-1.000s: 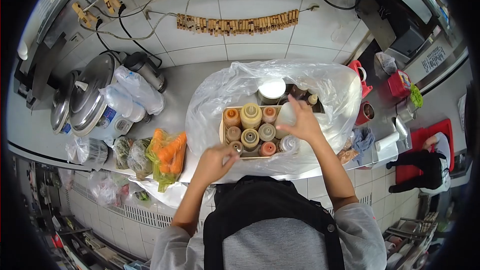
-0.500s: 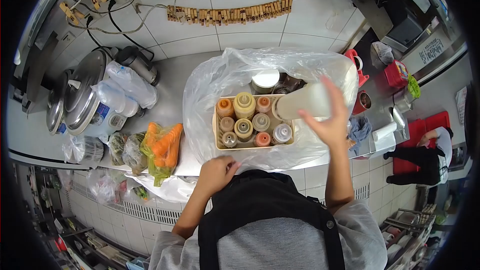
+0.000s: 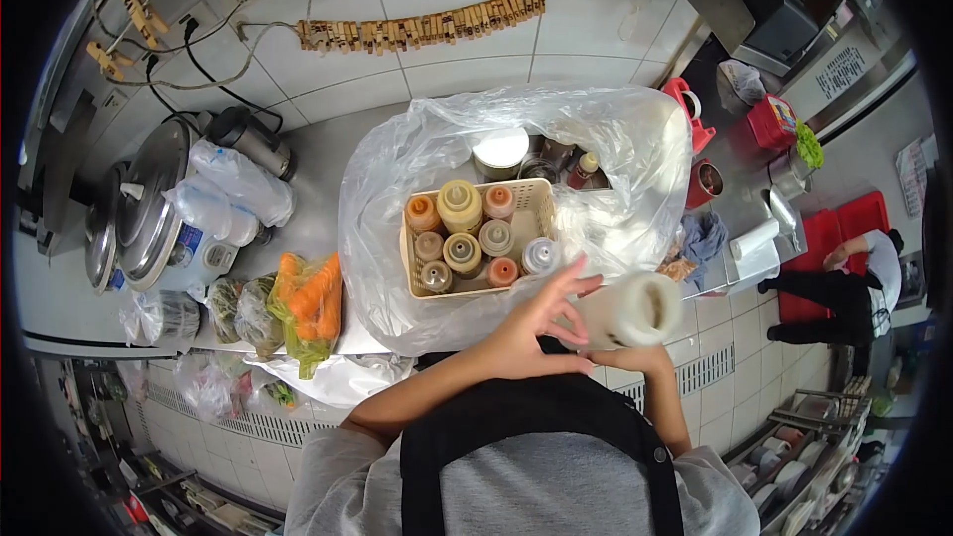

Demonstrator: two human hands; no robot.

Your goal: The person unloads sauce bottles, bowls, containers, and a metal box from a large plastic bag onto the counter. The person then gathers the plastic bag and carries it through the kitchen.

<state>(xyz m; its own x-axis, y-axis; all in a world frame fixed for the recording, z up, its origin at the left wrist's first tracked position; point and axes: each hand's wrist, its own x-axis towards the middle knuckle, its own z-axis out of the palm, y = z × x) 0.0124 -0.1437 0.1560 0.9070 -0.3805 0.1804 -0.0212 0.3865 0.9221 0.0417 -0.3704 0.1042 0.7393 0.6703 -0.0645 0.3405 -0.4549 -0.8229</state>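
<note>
A whitish, translucent bottle (image 3: 627, 312), blurred by motion, is tilted with its round end facing up, right of the basket. My right hand (image 3: 635, 358) holds it from beneath; most of those fingers are hidden behind it. Close to the bottle's left side, my left hand (image 3: 541, 330) has its fingers apart and curved; whether it touches the bottle I cannot tell. The cream plastic basket (image 3: 478, 292) carries several squeeze bottles with orange, yellow, pinkish and pale contents, including a yellow one (image 3: 459, 206). A large clear plastic bag (image 3: 377, 208) surrounds the basket.
Behind the basket are a white-lidded jar (image 3: 500, 151) and a small dark-red bottle (image 3: 584, 170). Bagged carrots (image 3: 308, 300) and metal lids (image 3: 154, 208) are at left. A blue cloth (image 3: 703, 243) lies at right. Another person (image 3: 844, 283) stands farther right.
The whitish bottle has moved out of the basket and toward my body, with my right hand now under it. My left hand has moved right from the counter's edge to the bottle.
</note>
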